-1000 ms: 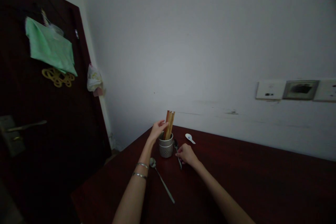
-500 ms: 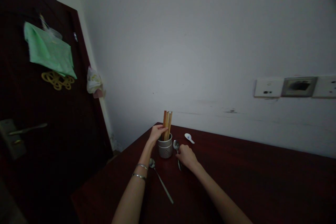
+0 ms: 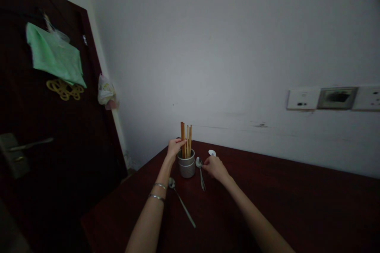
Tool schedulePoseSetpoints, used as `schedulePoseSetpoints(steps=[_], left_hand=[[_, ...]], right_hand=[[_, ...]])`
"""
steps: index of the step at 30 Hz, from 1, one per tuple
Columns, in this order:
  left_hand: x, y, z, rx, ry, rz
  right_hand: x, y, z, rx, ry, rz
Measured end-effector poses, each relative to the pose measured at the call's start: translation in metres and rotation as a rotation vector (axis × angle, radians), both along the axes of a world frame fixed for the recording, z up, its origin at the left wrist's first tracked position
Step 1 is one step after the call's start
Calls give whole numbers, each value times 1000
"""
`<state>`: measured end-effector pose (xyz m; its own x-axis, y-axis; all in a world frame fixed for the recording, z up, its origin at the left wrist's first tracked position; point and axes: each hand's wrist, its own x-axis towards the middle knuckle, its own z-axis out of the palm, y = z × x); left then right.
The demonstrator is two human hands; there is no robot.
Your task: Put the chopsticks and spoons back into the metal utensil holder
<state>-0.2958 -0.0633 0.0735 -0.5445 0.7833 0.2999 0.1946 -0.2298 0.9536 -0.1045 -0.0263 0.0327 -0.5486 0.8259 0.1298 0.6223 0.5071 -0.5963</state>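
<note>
A small grey cup [image 3: 187, 167] stands on the dark red table [image 3: 282, 205] with several wooden chopsticks [image 3: 185, 140] upright in it. My left hand [image 3: 174, 147] is closed around the chopsticks just above the cup's rim. My right hand [image 3: 214, 167] reaches past the cup towards a small white spoon [image 3: 211, 152], fingers curled over its handle; whether they grip it is hidden. A short metal spoon [image 3: 200, 171] lies between the cup and my right hand. A long metal spoon [image 3: 180, 204] lies beside my left wrist.
The table's left edge runs close to a dark door [image 3: 44, 126] with a handle [image 3: 28, 144] and a green cloth [image 3: 55, 56] hanging on it. A white wall [image 3: 222, 47] with sockets [image 3: 303, 99] backs the table.
My right hand left the short metal spoon and moved back to the white spoon. My left hand tilted the chopsticks from leaning right to nearly upright.
</note>
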Motion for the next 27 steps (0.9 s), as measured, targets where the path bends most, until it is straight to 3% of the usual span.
schedulePoseSetpoints(steps=[22,27], left_hand=[[-4,0,-8,36,5,4],[-10,2,1,66,-83,73]], right_hand=[[11,4,12,18,5,-80],[14,8,17,29,33,-96]])
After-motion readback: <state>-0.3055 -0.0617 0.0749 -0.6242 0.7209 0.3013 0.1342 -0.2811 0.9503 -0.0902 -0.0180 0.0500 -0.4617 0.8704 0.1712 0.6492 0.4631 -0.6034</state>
